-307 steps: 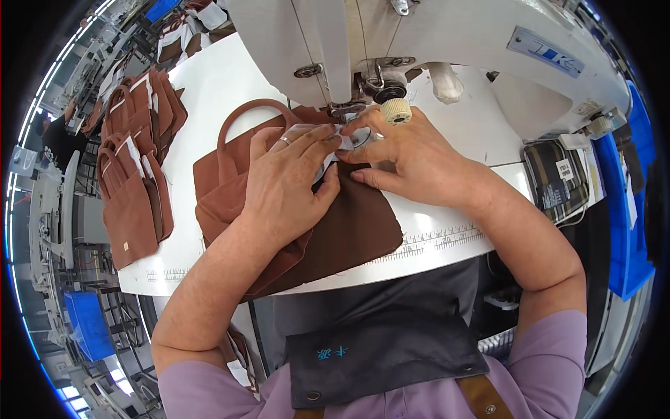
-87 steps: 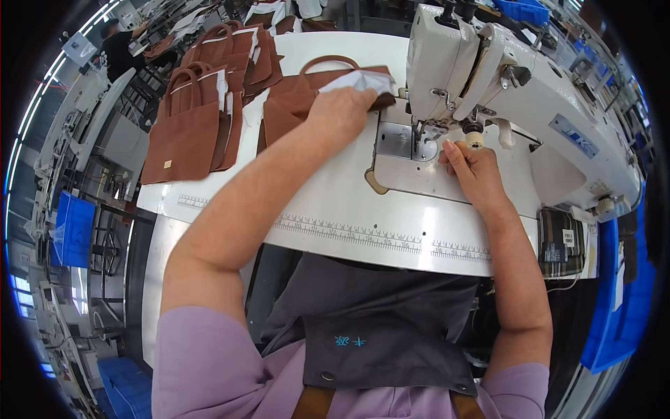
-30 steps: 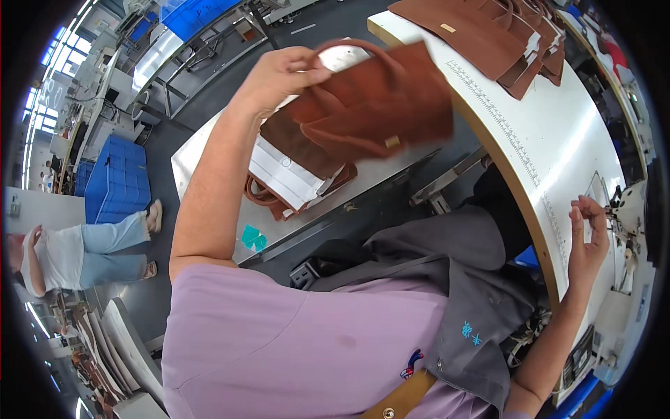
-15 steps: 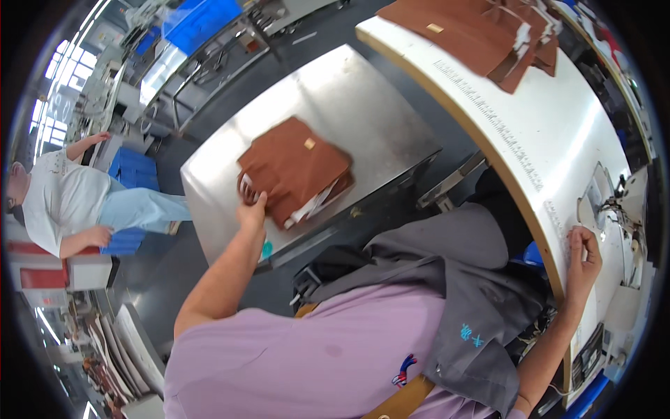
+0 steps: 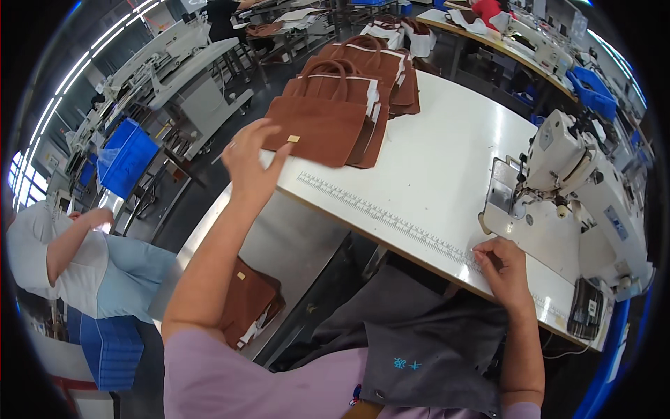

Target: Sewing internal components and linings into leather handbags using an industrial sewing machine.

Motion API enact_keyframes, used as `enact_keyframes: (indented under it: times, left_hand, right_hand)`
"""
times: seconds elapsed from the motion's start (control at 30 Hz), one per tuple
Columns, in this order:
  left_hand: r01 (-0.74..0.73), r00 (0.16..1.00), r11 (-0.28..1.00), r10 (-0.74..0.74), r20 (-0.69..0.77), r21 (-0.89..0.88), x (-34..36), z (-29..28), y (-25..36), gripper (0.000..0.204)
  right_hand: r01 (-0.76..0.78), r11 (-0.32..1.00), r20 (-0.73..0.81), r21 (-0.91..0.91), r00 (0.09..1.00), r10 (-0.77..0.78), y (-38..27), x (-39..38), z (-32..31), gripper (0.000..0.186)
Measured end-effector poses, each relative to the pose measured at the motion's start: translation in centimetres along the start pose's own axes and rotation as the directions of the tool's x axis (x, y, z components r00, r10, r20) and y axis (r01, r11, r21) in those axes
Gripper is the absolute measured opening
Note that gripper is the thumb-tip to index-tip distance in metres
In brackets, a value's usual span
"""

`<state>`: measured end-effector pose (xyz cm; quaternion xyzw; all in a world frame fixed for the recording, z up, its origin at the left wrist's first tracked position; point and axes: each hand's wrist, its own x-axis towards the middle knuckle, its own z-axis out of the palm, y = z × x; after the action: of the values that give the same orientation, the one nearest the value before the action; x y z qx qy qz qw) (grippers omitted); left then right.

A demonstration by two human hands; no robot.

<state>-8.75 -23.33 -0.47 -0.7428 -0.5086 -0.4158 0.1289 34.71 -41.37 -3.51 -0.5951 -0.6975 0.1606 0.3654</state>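
Note:
My left hand (image 5: 252, 159) reaches to the left edge of a brown bag body (image 5: 317, 129) with a small gold plate, on the white table (image 5: 419, 174). Its fingers are spread, the fingertips over the bag's left corner; whether they touch it I cannot tell. My right hand (image 5: 504, 271) rests at the table's front edge, by the sewing machine (image 5: 558, 164). Its thumb and fingers are curled together, and anything between them is hidden. Another brown bag piece (image 5: 246, 300) lies on the metal side table (image 5: 296, 244), partly behind my left forearm.
More brown bags with handles (image 5: 366, 59) lie behind the first one. A printed ruler scale (image 5: 391, 222) runs along the table's front edge. A black box (image 5: 586, 307) sits at its right corner. Leftward are a person in a white top (image 5: 77, 262) and a blue crate (image 5: 129, 157).
My left hand has let go of the brown bag piece on the metal table and moved to the bags on the white table. The view has turned right. My right hand stays at the table edge.

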Motion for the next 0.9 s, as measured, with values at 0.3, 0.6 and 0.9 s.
enact_keyframes:
  times: [0.3,0.6,0.9]
  left_hand:
    - [0.227,0.935,0.970,-0.243,0.260,0.091,13.5,16.8,-1.8,0.069]
    - [0.017,1.000,0.998,-0.017,-0.009,-0.057,14.0,20.6,-4.7,0.065]
    - [-0.033,0.997,0.990,0.023,-0.073,-0.136,14.2,18.4,-5.6,0.049]
  right_hand:
    - [0.204,0.979,0.130,0.023,0.970,-0.205,-2.5,5.9,1.8,0.014]
    - [0.526,0.842,-0.114,-0.118,0.835,-0.538,-3.7,22.8,12.7,0.041]
    - [0.402,0.870,0.154,-0.286,0.915,-0.372,-1.9,27.5,18.0,0.055]
